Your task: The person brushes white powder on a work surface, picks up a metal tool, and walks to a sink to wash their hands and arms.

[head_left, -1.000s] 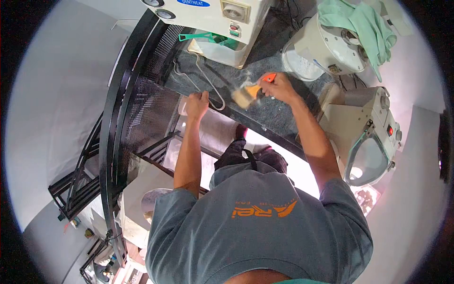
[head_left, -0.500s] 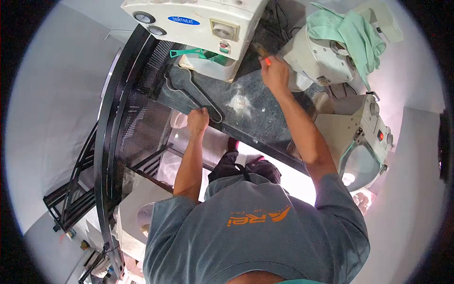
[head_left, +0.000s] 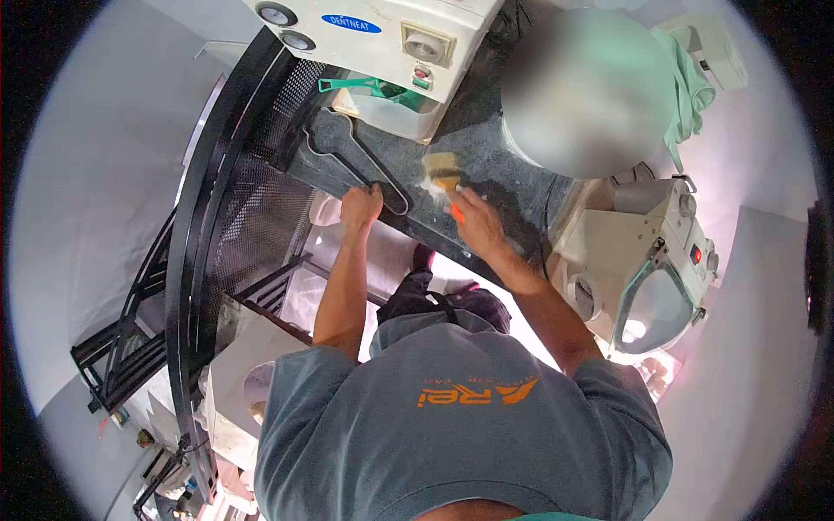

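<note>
My right hand (head_left: 479,227) is wrapped round the orange-red handle of a flat brush (head_left: 442,167). Pale bristles point away from me, over a patch of white powder (head_left: 429,185) on the dark bench top (head_left: 495,178). At the bench's front edge, my left hand (head_left: 361,209) is closed in a fist, beside a pair of long bent-metal tongs (head_left: 375,167). Whether its fingers grip the tongs, the edge or something else is hidden.
A white DENTNEAT machine (head_left: 373,43) stands at the back, with a white tub (head_left: 395,117) and a green-handled tool (head_left: 347,85) below it. To the right are a blurred round machine, a green cloth (head_left: 691,95) and a white cabinet with a window (head_left: 656,300). Black mesh shelving (head_left: 252,208) borders the left.
My right hand has come back towards me and left with the brush, from beside the round machine to the powder patch. My left hand stays at the bench edge, still closed.
</note>
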`<control>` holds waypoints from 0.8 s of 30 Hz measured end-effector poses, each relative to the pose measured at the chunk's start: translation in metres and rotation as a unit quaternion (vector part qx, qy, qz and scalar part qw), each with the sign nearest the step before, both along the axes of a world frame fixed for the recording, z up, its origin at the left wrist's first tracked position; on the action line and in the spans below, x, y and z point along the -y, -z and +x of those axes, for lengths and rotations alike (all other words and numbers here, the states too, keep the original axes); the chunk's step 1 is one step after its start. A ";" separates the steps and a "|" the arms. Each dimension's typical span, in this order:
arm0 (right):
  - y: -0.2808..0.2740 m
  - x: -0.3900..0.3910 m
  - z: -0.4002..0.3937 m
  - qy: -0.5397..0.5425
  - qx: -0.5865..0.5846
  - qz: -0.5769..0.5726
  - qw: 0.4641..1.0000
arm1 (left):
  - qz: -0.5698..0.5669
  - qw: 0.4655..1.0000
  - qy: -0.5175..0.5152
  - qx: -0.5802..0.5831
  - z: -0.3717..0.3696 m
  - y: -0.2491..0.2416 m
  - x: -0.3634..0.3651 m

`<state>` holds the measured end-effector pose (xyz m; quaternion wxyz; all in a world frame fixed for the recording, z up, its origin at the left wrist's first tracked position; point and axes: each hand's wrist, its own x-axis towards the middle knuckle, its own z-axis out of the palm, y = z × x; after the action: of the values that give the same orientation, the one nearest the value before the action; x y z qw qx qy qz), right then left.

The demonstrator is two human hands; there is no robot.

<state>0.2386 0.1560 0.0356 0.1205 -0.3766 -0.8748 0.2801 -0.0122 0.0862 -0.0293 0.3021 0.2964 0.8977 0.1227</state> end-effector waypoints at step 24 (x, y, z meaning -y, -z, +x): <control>-0.015 0.007 0.060 0.259 0.030 0.133 0.956 | 0.117 0.993 0.026 0.004 0.027 0.016 0.027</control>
<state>0.2989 0.1488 0.0506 0.2114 -0.5787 -0.7801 0.1090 0.0146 0.0589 -0.0456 0.2724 0.3528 0.8677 0.2200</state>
